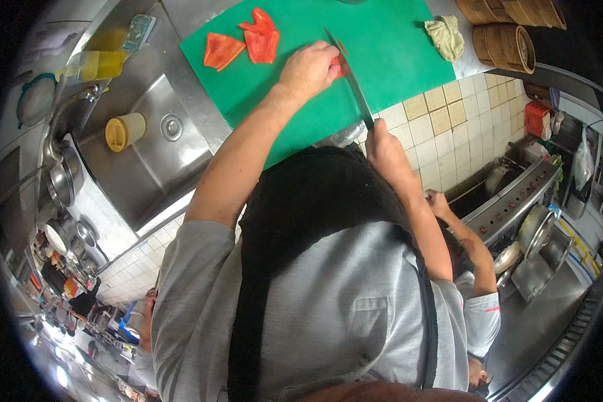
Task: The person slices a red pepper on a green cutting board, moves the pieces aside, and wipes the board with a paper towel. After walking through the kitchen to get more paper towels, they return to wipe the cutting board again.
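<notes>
A long kitchen knife (356, 87) is gripped by its dark handle in my right hand (386, 153). Its blade points away from me over the green cutting board (395, 60). Just left of the blade, my left hand (308, 69) presses a piece of red bell pepper (335, 67) to the board with curled fingers. A thin red strip (342, 46) lies against the blade's far side. Farther left on the board are flattened pieces of red bell pepper (223, 51), some overlapping.
Left of the board is a steel sink (164, 114) holding a yellow-lidded container (125, 131). A crumpled cloth (444, 37) and bamboo steamers (504, 48) stand at the right. A co-worker's arm (472, 244) reaches near the stove (512, 201) at my right.
</notes>
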Demonstrator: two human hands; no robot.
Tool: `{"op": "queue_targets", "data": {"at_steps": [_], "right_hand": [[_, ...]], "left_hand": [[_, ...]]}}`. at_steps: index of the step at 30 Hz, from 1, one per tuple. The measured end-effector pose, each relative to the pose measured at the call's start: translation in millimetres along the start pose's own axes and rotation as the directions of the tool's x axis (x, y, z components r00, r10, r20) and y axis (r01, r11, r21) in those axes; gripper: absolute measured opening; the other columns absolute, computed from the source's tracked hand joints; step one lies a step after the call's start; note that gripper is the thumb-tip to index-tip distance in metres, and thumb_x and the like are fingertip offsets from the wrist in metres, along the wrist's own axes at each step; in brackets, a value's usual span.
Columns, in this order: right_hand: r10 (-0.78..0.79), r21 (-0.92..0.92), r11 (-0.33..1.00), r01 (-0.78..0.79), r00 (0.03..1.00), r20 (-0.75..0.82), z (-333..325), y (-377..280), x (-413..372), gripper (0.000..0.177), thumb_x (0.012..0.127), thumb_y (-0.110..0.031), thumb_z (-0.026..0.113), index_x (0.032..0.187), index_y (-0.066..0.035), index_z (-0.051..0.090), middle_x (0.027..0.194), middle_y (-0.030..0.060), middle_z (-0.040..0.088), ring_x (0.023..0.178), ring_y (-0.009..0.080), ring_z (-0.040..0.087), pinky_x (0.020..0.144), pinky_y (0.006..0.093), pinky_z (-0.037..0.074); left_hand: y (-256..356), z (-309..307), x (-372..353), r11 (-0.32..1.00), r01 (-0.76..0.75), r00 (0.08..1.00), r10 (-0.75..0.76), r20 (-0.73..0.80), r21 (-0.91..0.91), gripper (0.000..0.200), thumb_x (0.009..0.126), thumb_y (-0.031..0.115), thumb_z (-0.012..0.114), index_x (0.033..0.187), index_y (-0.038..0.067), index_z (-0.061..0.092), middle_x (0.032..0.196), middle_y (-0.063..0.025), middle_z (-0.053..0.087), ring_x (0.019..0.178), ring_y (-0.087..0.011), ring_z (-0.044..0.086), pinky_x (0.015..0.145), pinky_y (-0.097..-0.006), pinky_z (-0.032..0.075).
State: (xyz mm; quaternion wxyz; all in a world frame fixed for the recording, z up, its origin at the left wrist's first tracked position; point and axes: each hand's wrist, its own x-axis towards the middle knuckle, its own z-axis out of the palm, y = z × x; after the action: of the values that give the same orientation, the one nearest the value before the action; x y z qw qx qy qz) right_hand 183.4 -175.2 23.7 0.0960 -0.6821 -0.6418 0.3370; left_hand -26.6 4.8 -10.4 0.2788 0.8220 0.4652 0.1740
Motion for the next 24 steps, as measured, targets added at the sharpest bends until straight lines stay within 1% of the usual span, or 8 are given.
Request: {"op": "queue_targets", "data": {"at_steps": [2, 5, 9, 11, 14, 20, 23, 24], "right_hand": [[-0.007, 0.017, 1.0, 0.007, 1.0, 0.002, 8, 7, 0, 0.019, 0.1, -0.005, 0.057, 0.109, 0.001, 0.041, 0.077, 0.0359, 0.064, 0.077, 0.0569, 0.065, 0.064, 0.0643, 0.048], [-0.115, 0.03, 0.993, 0.117, 0.992, -0.058, 21, 17, 21, 0.019, 0.1, -0.004, 0.057, 0.108, 0.002, 0.041, 0.077, 0.0362, 0.064, 0.078, 0.0572, 0.064, 0.064, 0.0643, 0.048], [-0.073, 0.008, 0.997, 0.073, 0.997, -0.037, 2, 4, 31, 0.019, 0.1, -0.005, 0.057, 0.109, 0.002, 0.042, 0.078, 0.0362, 0.064, 0.078, 0.0582, 0.064, 0.066, 0.065, 0.047], [-0.065, 0.004, 0.998, 0.065, 0.997, -0.028, -5, -3, 19, 0.019, 0.1, -0.006, 0.057, 0.109, 0.002, 0.042, 0.078, 0.0361, 0.064, 0.079, 0.0586, 0.063, 0.067, 0.0653, 0.047], [0.009, -0.036, 0.999, -0.009, 1.0, -0.003, -7, -8, 2, 0.019, 0.1, -0.006, 0.058, 0.109, 0.001, 0.042, 0.08, 0.0364, 0.064, 0.081, 0.0591, 0.063, 0.068, 0.0656, 0.046], [-0.046, -0.019, 0.999, 0.045, 0.999, -0.007, 12, 7, 5, 0.02, 0.099, -0.008, 0.055, 0.11, 0.001, 0.04, 0.079, 0.036, 0.065, 0.08, 0.0574, 0.065, 0.069, 0.0663, 0.048], [-0.101, -0.019, 0.995, 0.101, 0.995, -0.025, 11, 8, 27, 0.02, 0.099, -0.008, 0.055, 0.11, 0.002, 0.04, 0.079, 0.0354, 0.065, 0.081, 0.0572, 0.065, 0.068, 0.0657, 0.049], [-0.092, -0.057, 0.994, 0.091, 0.996, -0.005, 5, 5, 31, 0.02, 0.099, -0.007, 0.055, 0.109, 0.002, 0.04, 0.079, 0.0351, 0.065, 0.08, 0.057, 0.065, 0.068, 0.0652, 0.049]], "left_hand": [[-1, 1, -1, 1.0, -0.001, 1.0, 0.001, -0.009, -0.009, 0.027, 0.091, 0.02, 0.073, 0.113, 0.004, 0.072, 0.115, -0.0138, 0.071, 0.104, -0.0367, 0.07, 0.092, -0.047, 0.058], [-9, 8, -2, 0.998, -0.042, 0.997, 0.039, -0.072, -0.045, 0.024, 0.093, 0.018, 0.07, 0.112, 0.005, 0.072, 0.115, -0.0137, 0.072, 0.103, -0.0372, 0.07, 0.091, -0.0476, 0.058], [-9, 6, -1, 0.998, -0.044, 0.996, 0.041, -0.074, -0.049, 0.021, 0.095, 0.017, 0.068, 0.111, 0.005, 0.072, 0.113, -0.014, 0.072, 0.102, -0.0378, 0.07, 0.09, -0.0479, 0.058], [-10, 6, -2, 0.996, -0.053, 0.995, 0.047, -0.083, -0.066, 0.021, 0.095, 0.017, 0.068, 0.111, 0.005, 0.072, 0.113, -0.0141, 0.073, 0.102, -0.0379, 0.07, 0.09, -0.0478, 0.059], [-9, 5, -2, 0.997, -0.039, 0.997, 0.035, -0.065, -0.059, 0.021, 0.095, 0.017, 0.068, 0.111, 0.004, 0.072, 0.113, -0.0144, 0.073, 0.102, -0.0379, 0.07, 0.09, -0.0475, 0.059], [-12, 7, -4, 0.993, -0.055, 0.994, 0.044, -0.099, -0.106, 0.021, 0.094, 0.017, 0.07, 0.111, 0.004, 0.072, 0.113, -0.0145, 0.072, 0.103, -0.0383, 0.07, 0.09, -0.0476, 0.058], [-8, 3, -7, 0.992, 0.03, 0.995, -0.042, -0.091, -0.124, 0.021, 0.094, 0.017, 0.071, 0.11, 0.004, 0.072, 0.113, -0.0143, 0.072, 0.103, -0.0386, 0.069, 0.09, -0.0477, 0.058], [-8, 5, -10, 0.994, 0.004, 0.994, -0.016, -0.11, -0.109, 0.022, 0.094, 0.018, 0.072, 0.11, 0.004, 0.072, 0.113, -0.0143, 0.071, 0.103, -0.0386, 0.069, 0.09, -0.0478, 0.058]]}}
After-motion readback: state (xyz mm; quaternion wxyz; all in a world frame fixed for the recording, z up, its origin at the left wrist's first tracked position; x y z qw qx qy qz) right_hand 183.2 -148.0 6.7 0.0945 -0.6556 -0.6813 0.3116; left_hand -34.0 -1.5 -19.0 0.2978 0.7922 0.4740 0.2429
